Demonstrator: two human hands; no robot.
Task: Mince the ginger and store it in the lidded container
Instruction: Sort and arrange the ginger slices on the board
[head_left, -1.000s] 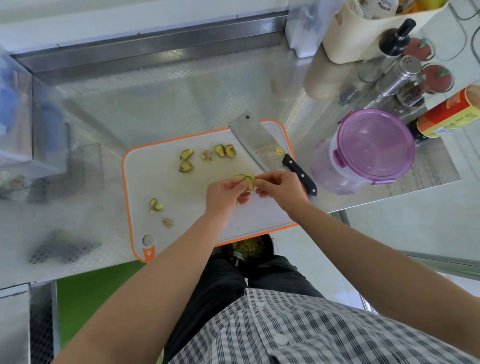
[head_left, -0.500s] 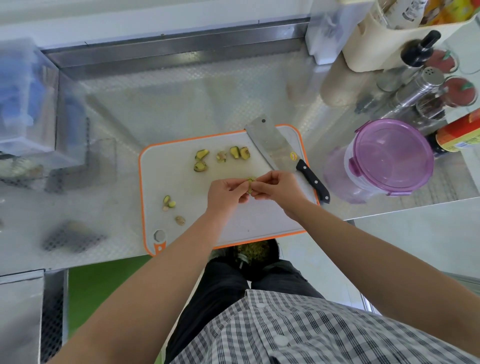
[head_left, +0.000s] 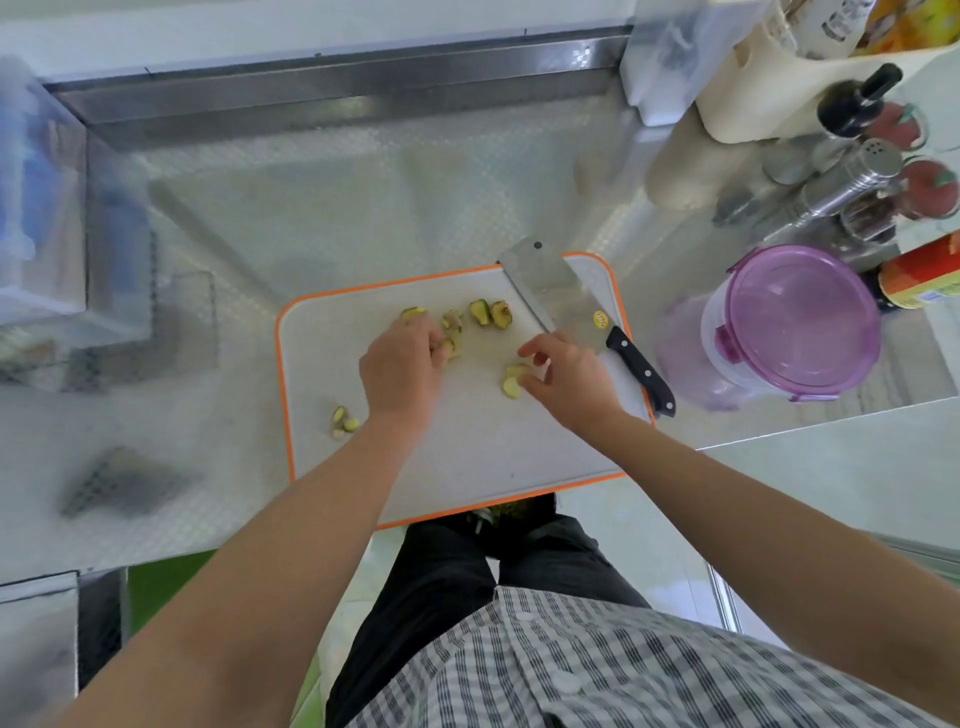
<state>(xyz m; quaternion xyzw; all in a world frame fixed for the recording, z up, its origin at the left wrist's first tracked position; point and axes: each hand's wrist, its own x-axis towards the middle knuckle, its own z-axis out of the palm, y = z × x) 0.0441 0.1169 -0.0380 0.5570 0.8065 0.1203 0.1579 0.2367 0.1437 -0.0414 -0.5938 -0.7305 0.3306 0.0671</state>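
Shiny patterned steel desk (head_left: 363, 218) is filling most of the frame, and a white cutting board with an orange rim (head_left: 467, 457) is lying flat on it near the centre. Yellow-green ginger pieces (head_left: 480, 312) are sitting scattered along the upper part of the board, with a small cluster of ginger scraps (head_left: 344, 419) lying apart by its left edge.

I am reaching my left grip (head_left: 402, 364) over the upper pieces with its fingers bent down onto them. The fingertips are hiding under the knuckles, so I cannot tell whether they are pinching a piece or only touching. My right grip (head_left: 569, 379) is hovering right of centre with its fingers loosely spread and apart, the thumb lying against two pale ginger slices (head_left: 513, 379) that are resting on the board.

A steel cleaver with a black handle (head_left: 561, 296) is lying diagonally across the board's upper right corner, its handle pointing toward the lower right. Just beyond it, at the right of the frame, a clear round container with a purple clip-on lid (head_left: 800, 322) is standing on the desk with the lid on.
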